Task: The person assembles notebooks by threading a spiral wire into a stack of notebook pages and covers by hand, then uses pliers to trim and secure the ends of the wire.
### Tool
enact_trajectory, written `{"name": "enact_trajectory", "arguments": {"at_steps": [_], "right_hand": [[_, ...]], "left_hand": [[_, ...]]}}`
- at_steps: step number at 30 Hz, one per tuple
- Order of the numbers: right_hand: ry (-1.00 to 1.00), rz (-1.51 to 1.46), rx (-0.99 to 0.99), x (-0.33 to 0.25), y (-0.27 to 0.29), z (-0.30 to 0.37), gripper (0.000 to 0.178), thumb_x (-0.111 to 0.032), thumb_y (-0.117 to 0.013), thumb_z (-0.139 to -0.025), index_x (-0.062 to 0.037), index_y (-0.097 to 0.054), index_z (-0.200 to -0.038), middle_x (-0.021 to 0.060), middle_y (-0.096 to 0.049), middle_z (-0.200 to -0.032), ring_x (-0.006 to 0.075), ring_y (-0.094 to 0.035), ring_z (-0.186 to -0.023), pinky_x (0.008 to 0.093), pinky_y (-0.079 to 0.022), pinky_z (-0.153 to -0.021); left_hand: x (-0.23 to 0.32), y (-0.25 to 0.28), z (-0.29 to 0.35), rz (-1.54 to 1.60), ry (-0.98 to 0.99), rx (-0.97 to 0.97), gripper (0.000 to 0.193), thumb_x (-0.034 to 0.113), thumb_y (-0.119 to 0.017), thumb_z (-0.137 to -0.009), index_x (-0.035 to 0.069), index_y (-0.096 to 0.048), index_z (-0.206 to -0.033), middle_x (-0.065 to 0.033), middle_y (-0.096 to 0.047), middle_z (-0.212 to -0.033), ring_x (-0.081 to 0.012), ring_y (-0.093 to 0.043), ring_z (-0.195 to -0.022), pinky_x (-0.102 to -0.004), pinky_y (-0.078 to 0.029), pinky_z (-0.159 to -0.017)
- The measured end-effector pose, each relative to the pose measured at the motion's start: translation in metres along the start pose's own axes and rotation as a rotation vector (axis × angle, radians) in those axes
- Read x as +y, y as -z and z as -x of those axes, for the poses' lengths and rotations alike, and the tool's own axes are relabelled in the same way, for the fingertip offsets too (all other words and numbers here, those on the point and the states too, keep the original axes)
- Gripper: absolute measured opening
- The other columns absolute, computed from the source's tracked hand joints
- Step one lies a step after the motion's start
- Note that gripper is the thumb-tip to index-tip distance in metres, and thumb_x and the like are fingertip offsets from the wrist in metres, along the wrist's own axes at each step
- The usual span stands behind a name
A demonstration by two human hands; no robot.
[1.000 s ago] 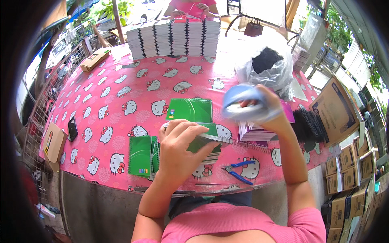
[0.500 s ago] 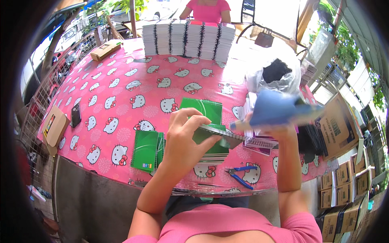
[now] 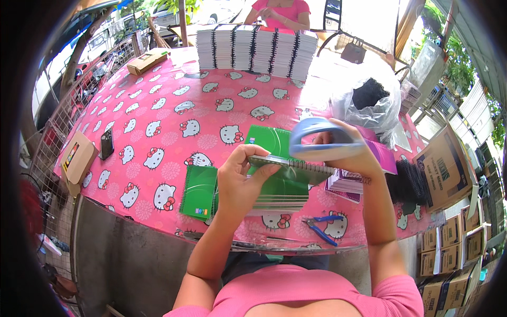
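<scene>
My left hand [image 3: 236, 177] is closed on a green spiral notebook [image 3: 301, 170], thumb on top, its wire-bound edge tilted up towards the right. My right hand [image 3: 353, 152] grips a blue loop-handled tool [image 3: 311, 127] with a pale flat base, just above the notebook's coil end. Its exact kind is unclear; some fingers show through the loop. Beneath my hands lies a stack of green notebooks [image 3: 280, 203]. More green notebooks [image 3: 198, 193] lie to the left. Blue-handled pliers [image 3: 323, 228] rest near the table's front edge.
Purple notebooks [image 3: 344, 186], black coils [image 3: 409, 182] and a plastic bag [image 3: 342, 105] of black material sit right. Tall notebook stacks [image 3: 232, 48] stand at the back, before a seated person [image 3: 285, 15]. A phone [image 3: 107, 145] and an open carton [image 3: 80, 158] are left.
The blue tool has swung leftward and turned, so its loop now shows, close over the notebook. My left hand keeps its grip. The person opposite has raised their hands.
</scene>
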State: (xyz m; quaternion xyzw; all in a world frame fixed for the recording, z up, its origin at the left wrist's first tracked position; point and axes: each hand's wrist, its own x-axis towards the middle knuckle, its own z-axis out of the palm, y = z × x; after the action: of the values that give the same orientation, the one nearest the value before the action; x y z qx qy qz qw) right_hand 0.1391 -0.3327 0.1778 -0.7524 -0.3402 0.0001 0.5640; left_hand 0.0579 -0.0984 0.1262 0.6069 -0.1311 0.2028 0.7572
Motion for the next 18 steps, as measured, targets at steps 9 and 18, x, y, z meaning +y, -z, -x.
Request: {"name": "enact_trajectory", "arguments": {"at_steps": [9, 18], "right_hand": [[-0.048, 0.121, -0.018, 0.000, 0.007, -0.003, 0.035, 0.000, -0.072, -0.065, -0.0028, -0.062, -0.098, 0.0013, -0.063, -0.085, 0.0095, -0.057, -0.076, 0.0267, -0.048, -0.067], [0.128, 0.293, -0.069, 0.011, 0.005, -0.010, 0.050, -0.001, -0.074, -0.060, -0.0030, -0.060, -0.108, 0.0073, -0.065, -0.085, 0.0148, -0.059, -0.077, 0.0310, -0.049, -0.072]], "left_hand": [[-0.002, -0.003, 0.001, -0.213, -0.045, -0.036, 0.040, 0.000, -0.072, -0.080, 0.003, -0.057, -0.117, -0.0028, -0.057, -0.101, -0.0094, -0.056, -0.091, -0.0243, -0.046, -0.081], [-0.002, -0.007, -0.002, 0.009, 0.055, 0.012, 0.041, 0.001, -0.071, -0.082, 0.001, -0.054, -0.119, -0.0032, -0.058, -0.098, -0.0103, -0.057, -0.094, -0.0247, -0.045, -0.086]]}}
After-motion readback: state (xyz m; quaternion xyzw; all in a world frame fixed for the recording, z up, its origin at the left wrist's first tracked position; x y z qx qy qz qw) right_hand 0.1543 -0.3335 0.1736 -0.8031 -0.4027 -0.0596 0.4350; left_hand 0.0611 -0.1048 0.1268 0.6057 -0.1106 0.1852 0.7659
